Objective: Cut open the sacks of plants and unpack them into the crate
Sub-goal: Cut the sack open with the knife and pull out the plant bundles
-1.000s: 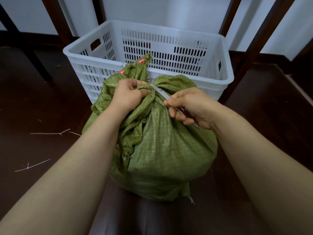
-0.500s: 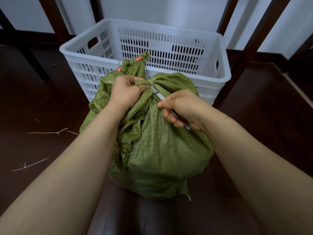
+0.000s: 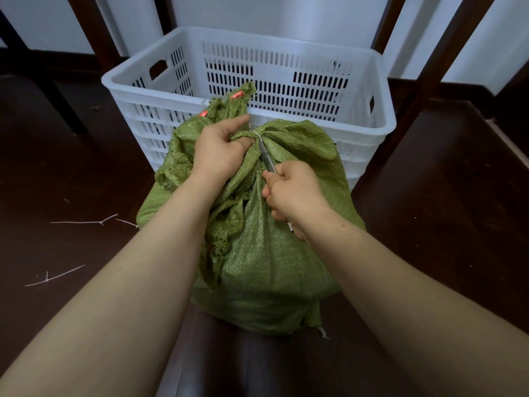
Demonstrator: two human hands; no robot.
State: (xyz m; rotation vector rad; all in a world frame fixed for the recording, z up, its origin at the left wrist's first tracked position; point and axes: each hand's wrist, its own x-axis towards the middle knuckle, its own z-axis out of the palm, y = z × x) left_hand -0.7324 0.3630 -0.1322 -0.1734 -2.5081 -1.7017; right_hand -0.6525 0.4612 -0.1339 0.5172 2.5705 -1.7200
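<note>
Green sack [image 3: 266,247] on dark floor [image 3: 71,173] near white crate [image 3: 380,121], left hand [image 3: 219,147] gripping bunched sack neck, right hand [image 3: 292,193] clamped on blade [image 3: 264,156] at white tie [image 3: 256,135].

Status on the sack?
Left hand grips green woven sack by bunched neck. Right hand holds slim metal blade at white tie. Sack tied shut; nothing blocking.

I am in a plain indoor room, perhaps a home: dark wood floor [image 3: 71,173] around me, white wall [image 3: 286,15] at the far side, dark wooden posts [image 3: 438,67] against it.
</note>
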